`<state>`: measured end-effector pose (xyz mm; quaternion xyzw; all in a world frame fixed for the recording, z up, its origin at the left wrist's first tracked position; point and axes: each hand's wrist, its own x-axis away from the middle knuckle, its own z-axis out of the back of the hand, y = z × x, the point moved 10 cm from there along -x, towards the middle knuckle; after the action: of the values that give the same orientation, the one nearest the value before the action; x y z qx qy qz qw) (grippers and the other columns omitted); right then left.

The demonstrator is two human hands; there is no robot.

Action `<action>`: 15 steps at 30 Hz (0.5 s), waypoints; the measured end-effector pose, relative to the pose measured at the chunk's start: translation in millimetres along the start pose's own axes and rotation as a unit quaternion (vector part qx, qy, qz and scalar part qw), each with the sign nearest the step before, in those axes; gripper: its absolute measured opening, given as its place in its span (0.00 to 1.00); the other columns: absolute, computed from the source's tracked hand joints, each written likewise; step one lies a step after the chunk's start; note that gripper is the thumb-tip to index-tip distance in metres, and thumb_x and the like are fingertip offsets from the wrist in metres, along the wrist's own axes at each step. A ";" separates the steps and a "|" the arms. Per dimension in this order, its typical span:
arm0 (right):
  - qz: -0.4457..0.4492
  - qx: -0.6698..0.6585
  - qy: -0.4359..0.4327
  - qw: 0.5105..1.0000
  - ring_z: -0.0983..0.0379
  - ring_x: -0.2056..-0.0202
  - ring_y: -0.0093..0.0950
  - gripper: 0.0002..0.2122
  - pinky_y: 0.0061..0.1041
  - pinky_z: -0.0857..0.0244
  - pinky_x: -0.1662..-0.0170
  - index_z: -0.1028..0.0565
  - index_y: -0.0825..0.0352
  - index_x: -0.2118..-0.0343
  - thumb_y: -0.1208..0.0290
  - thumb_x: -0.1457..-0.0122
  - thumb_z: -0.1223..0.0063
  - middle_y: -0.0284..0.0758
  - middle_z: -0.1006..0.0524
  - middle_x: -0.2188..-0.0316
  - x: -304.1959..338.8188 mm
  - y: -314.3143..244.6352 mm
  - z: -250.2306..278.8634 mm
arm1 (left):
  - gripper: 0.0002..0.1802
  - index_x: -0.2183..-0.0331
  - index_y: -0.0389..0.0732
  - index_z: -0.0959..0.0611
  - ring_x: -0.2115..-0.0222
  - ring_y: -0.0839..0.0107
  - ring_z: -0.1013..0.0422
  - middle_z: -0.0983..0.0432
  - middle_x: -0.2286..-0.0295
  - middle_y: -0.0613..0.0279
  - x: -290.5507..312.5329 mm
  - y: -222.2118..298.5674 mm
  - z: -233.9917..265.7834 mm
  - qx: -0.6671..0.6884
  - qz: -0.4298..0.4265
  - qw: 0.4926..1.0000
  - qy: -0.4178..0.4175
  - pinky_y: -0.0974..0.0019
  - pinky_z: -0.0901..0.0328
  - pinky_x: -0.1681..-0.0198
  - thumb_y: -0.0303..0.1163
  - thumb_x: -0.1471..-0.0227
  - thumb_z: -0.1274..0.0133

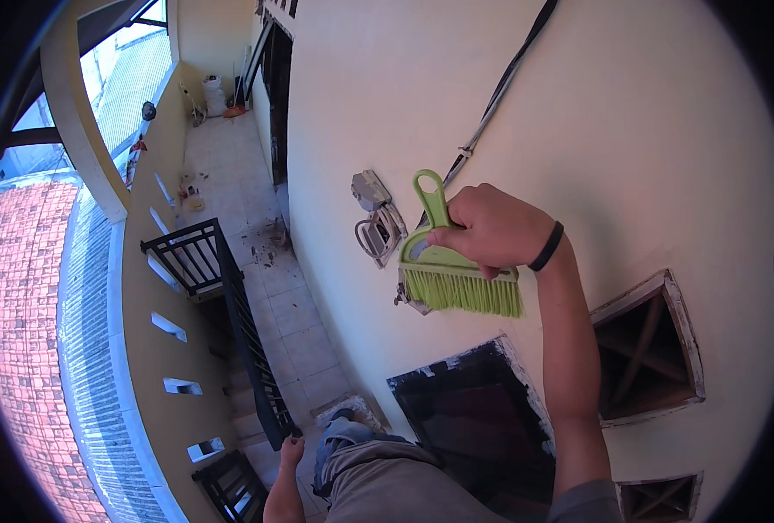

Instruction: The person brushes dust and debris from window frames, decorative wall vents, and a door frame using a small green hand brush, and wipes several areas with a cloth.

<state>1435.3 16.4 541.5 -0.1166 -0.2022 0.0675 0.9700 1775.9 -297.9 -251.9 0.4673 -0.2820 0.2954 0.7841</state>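
My right hand (496, 228), with a black band at its wrist, is closed round a light green hand brush (461, 279). The brush is raised in front of the cream wall, its looped handle up and its bristles pointing down. Low in the view, my left hand (292, 451) is closed on the near end of a black stair railing (245, 322). Behind the brush, a grey electrical box with coiled cable (378, 234) is fixed to the wall, partly covered by the brush.
Black cables (500, 91) run up the wall. A dark-framed window (478, 418) and a square vent (653, 349) are below my right arm. Stairs (245, 410) drop beside the railing. Debris (269, 240) lies on the tiled floor (230, 166); a white sack (213, 96) stands far off.
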 end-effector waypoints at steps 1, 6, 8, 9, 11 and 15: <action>0.008 -0.061 0.020 0.998 0.22 0.86 0.26 0.20 0.25 0.31 0.83 0.22 0.79 0.72 0.62 0.30 0.45 0.43 0.23 0.85 -0.2 2.1 5.6 | 0.24 0.65 0.32 0.16 0.57 0.47 0.20 0.16 0.64 0.41 0.2 -2.4 1.2 0.029 0.011 1.000 -0.002 0.52 0.29 0.50 0.48 0.48 0.38; 0.122 0.091 0.399 0.904 0.23 0.80 0.44 0.18 0.37 0.29 0.74 0.22 0.77 0.74 0.64 0.34 0.42 0.49 0.23 0.82 9.8 12.9 40.1 | 0.21 0.65 0.36 0.16 0.77 0.66 0.21 0.18 0.75 0.57 -8.5 -6.1 7.3 -0.044 -0.038 0.998 -0.019 0.61 0.28 0.78 0.46 0.47 0.41; 0.134 0.125 0.250 0.951 0.25 0.76 0.52 0.17 0.41 0.29 0.69 0.22 0.76 0.76 0.67 0.35 0.43 0.51 0.23 0.79 35.4 2.9 -5.0 | 0.22 0.63 0.36 0.16 0.75 0.65 0.20 0.17 0.73 0.57 -3.4 -10.7 12.8 -0.051 -0.016 0.999 0.004 0.60 0.27 0.78 0.48 0.47 0.40; 0.123 0.145 0.235 0.953 0.24 0.77 0.49 0.17 0.39 0.29 0.71 0.22 0.76 0.77 0.67 0.34 0.43 0.49 0.23 0.81 61.6 2.0 -17.6 | 0.23 0.63 0.36 0.16 0.74 0.65 0.20 0.17 0.72 0.57 -2.8 -10.8 18.2 -0.062 -0.024 0.998 0.020 0.59 0.26 0.77 0.49 0.46 0.39; 0.101 0.168 0.219 0.956 0.23 0.79 0.45 0.18 0.37 0.29 0.73 0.22 0.75 0.77 0.67 0.33 0.43 0.48 0.23 0.82 96.1 5.4 -11.9 | 0.24 0.62 0.36 0.16 0.73 0.65 0.20 0.17 0.71 0.57 -0.4 2.4 15.9 -0.040 0.006 0.999 -0.009 0.60 0.27 0.76 0.49 0.46 0.39; 0.032 -0.055 0.321 0.945 0.22 0.79 0.41 0.15 0.37 0.28 0.71 0.23 0.72 0.76 0.68 0.34 0.44 0.41 0.25 0.86 93.7 44.0 20.2 | 0.25 0.73 0.35 0.14 0.78 0.65 0.22 0.19 0.80 0.55 7.0 18.1 -2.0 -0.020 0.032 0.995 -0.091 0.59 0.27 0.71 0.51 0.48 0.38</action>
<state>1508.6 79.5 583.7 -0.1913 0.1200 0.0460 0.9731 1767.7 -287.7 -237.4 0.4673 -0.3734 0.2709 0.7542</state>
